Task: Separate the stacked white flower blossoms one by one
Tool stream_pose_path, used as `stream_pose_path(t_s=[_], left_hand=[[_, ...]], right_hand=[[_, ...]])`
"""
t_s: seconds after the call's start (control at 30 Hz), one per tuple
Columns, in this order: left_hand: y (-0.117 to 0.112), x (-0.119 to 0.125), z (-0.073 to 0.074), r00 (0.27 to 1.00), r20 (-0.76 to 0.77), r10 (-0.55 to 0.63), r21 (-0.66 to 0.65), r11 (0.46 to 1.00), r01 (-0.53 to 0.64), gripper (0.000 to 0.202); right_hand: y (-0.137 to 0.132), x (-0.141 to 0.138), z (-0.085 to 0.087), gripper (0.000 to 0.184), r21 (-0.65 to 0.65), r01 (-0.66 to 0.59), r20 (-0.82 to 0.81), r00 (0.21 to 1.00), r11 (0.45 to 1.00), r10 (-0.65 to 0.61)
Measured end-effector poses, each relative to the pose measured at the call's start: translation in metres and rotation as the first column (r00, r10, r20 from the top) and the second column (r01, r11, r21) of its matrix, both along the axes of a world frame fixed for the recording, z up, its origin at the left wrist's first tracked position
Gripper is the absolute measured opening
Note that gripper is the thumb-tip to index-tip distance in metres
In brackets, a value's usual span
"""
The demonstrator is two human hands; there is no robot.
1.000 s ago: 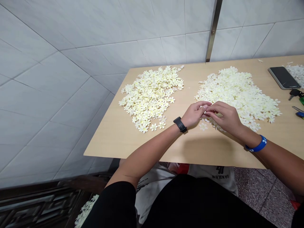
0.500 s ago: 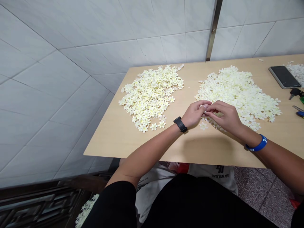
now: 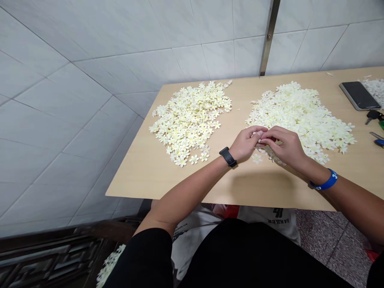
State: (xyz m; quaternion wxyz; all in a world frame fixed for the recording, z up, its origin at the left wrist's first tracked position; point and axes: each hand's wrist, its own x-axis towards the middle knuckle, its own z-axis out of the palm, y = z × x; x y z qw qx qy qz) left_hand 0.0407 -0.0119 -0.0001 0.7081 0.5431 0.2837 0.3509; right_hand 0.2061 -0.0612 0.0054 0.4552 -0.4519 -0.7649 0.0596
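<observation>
My left hand, with a black watch at the wrist, and my right hand, with a blue wristband, meet fingertip to fingertip over the near edge of the right heap of cream artificial flowers. Both hands pinch a small white flower piece between them. A second heap of cream flowers with yellow centres lies to the left on the light wooden table. A single loose flower rests just below my hands.
A dark phone, keys and a blue-handled tool lie at the right edge, with more flowers beyond. A tiled wall runs behind and left. More flowers in a bag sit by my knees on the floor.
</observation>
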Motion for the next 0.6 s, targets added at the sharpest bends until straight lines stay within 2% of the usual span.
stream_pose_path(t_s=[0.3, 0.6], left_hand=[[0.0003, 0.0019, -0.0004, 1.000, 0.002, 0.018, -0.016, 1.000, -0.018, 0.029], [-0.0048, 0.0066, -0.0018, 0.996, -0.028, 0.083, -0.001, 0.997, -0.083, 0.025]], right_hand=[[0.0000, 0.0007, -0.0003, 0.012, 0.014, 0.009, 0.044, 0.999, 1.000, -0.009], [0.0003, -0.0016, 0.0001, 0.013, 0.006, 0.017, 0.086, 0.996, 1.000, -0.017]])
